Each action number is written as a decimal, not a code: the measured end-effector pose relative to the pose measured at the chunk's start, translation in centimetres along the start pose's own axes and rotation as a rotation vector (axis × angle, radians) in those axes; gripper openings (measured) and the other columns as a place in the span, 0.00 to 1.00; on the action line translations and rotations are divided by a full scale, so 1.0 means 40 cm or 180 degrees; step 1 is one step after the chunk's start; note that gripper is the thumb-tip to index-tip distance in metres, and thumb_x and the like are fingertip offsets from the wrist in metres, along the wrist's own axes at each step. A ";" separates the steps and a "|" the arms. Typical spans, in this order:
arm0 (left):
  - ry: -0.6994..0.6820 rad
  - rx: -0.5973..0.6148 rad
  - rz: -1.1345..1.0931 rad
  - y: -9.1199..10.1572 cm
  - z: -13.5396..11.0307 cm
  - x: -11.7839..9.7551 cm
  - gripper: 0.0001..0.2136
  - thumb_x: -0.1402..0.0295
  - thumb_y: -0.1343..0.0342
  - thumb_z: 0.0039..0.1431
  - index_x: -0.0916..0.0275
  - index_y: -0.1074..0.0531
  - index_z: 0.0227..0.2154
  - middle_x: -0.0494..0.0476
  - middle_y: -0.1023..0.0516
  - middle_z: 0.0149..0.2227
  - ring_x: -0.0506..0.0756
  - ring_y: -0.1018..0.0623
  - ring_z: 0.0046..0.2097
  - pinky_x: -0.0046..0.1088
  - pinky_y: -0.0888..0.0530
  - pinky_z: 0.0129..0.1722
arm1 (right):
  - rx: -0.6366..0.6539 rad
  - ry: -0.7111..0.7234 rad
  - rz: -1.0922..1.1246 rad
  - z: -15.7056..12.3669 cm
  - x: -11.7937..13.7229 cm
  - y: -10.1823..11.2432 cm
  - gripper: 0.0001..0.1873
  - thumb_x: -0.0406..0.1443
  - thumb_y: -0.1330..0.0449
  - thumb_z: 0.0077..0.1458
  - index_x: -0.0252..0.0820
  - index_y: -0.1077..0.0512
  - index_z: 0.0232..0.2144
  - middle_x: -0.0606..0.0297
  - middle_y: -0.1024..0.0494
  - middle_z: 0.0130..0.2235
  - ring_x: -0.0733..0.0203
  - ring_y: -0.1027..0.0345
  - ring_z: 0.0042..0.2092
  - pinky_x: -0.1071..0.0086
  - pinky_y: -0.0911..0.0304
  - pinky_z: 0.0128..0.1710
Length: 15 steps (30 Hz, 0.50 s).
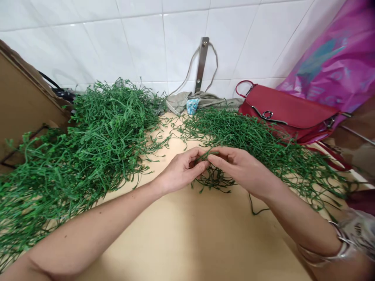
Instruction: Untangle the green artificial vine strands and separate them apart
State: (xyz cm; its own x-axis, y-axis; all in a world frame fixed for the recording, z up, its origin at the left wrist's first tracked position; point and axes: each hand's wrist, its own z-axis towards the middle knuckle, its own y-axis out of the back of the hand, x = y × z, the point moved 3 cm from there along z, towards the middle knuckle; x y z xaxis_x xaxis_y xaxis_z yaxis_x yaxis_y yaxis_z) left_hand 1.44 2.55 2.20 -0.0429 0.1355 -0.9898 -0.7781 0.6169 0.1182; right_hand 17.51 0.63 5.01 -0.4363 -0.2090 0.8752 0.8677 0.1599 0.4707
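My left hand (183, 168) and my right hand (238, 166) meet at the middle of a pale wooden table (193, 234). Both pinch the same green plastic sprig (215, 177), whose thin stems hang and curl below my fingers. A big heap of the same green stems (79, 152) lies to the left. A flatter spread of stems (263, 144) lies to the right, just behind my right hand.
A red handbag (287, 111) rests at the back right against a pink plastic bag (336, 62). A small cup of blue and white bits (192, 104) stands by the white tiled wall (146, 39). A cardboard box (20, 97) sits at the left.
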 end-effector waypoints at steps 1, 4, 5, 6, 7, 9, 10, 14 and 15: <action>0.0019 -0.0011 0.0152 0.001 -0.003 -0.002 0.11 0.58 0.47 0.66 0.61 0.34 0.35 0.46 0.35 0.26 0.47 0.35 0.27 0.24 0.39 0.27 | 0.0053 -0.0011 0.0035 0.001 -0.005 -0.005 0.15 0.48 0.44 0.59 0.44 0.27 0.31 0.65 0.22 0.32 0.59 0.30 0.35 0.67 0.35 0.35; 0.0129 -0.0015 0.0521 0.010 -0.007 -0.005 0.16 0.52 0.50 0.67 0.61 0.33 0.32 0.44 0.40 0.23 0.47 0.40 0.25 0.25 0.43 0.26 | 0.0104 -0.0065 -0.0109 0.001 -0.014 -0.011 0.15 0.47 0.46 0.59 0.44 0.30 0.29 0.67 0.28 0.28 0.61 0.36 0.32 0.68 0.38 0.33; 0.0199 0.0035 0.0634 0.013 -0.005 -0.004 0.18 0.51 0.50 0.67 0.61 0.32 0.31 0.44 0.41 0.22 0.47 0.41 0.25 0.25 0.44 0.25 | 0.0174 -0.0105 -0.0221 -0.001 -0.016 -0.013 0.15 0.46 0.47 0.59 0.44 0.30 0.28 0.67 0.30 0.28 0.61 0.37 0.32 0.68 0.39 0.33; 0.0285 0.0109 0.0714 0.017 -0.003 -0.002 0.20 0.50 0.50 0.66 0.62 0.32 0.29 0.44 0.42 0.21 0.47 0.42 0.24 0.26 0.45 0.25 | 0.0277 -0.0163 -0.0359 -0.003 -0.018 -0.015 0.16 0.46 0.48 0.59 0.44 0.31 0.27 0.67 0.31 0.27 0.61 0.38 0.31 0.67 0.40 0.32; 0.0363 0.0207 0.0733 0.020 0.001 0.001 0.20 0.49 0.50 0.65 0.63 0.31 0.29 0.45 0.42 0.21 0.47 0.42 0.24 0.26 0.46 0.25 | 0.0372 -0.0220 -0.0512 -0.005 -0.018 -0.016 0.16 0.46 0.49 0.60 0.44 0.32 0.26 0.67 0.31 0.27 0.61 0.39 0.31 0.67 0.41 0.32; 0.0484 0.0482 0.0504 0.024 0.007 0.005 0.20 0.50 0.48 0.64 0.64 0.28 0.29 0.45 0.40 0.22 0.46 0.43 0.24 0.25 0.47 0.24 | 0.0521 -0.0270 -0.0748 -0.009 -0.016 -0.015 0.18 0.46 0.51 0.62 0.44 0.35 0.24 0.66 0.32 0.26 0.62 0.41 0.30 0.67 0.43 0.31; 0.0521 0.0624 0.0243 0.026 0.009 0.006 0.20 0.50 0.46 0.63 0.65 0.28 0.30 0.46 0.38 0.23 0.46 0.43 0.24 0.25 0.47 0.24 | 0.0603 -0.0237 -0.0761 -0.011 -0.012 -0.013 0.20 0.47 0.52 0.63 0.44 0.36 0.23 0.67 0.33 0.26 0.62 0.42 0.29 0.67 0.44 0.30; 0.0650 0.1224 -0.0965 0.023 0.000 -0.007 0.20 0.51 0.39 0.57 0.64 0.31 0.27 0.48 0.31 0.25 0.43 0.43 0.22 0.25 0.48 0.23 | 0.1215 0.0161 -0.0081 -0.016 0.016 -0.011 0.29 0.56 0.51 0.64 0.43 0.35 0.22 0.69 0.38 0.23 0.65 0.45 0.26 0.69 0.46 0.28; 0.0687 0.1372 -0.1200 0.020 -0.007 -0.012 0.21 0.50 0.37 0.55 0.64 0.32 0.26 0.47 0.30 0.24 0.43 0.43 0.21 0.25 0.48 0.23 | 0.1385 0.0266 0.0111 -0.019 0.024 -0.012 0.31 0.59 0.52 0.64 0.43 0.35 0.21 0.69 0.38 0.23 0.65 0.45 0.26 0.69 0.46 0.27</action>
State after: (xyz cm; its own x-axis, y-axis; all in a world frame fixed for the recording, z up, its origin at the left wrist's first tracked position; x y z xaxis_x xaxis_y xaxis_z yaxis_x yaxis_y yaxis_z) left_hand 0.69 2.76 2.77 0.0249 -0.2855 -0.9581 -0.4427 0.8561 -0.2666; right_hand 16.86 -0.36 5.54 -0.3724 -0.2706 0.8877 0.6925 0.5558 0.4599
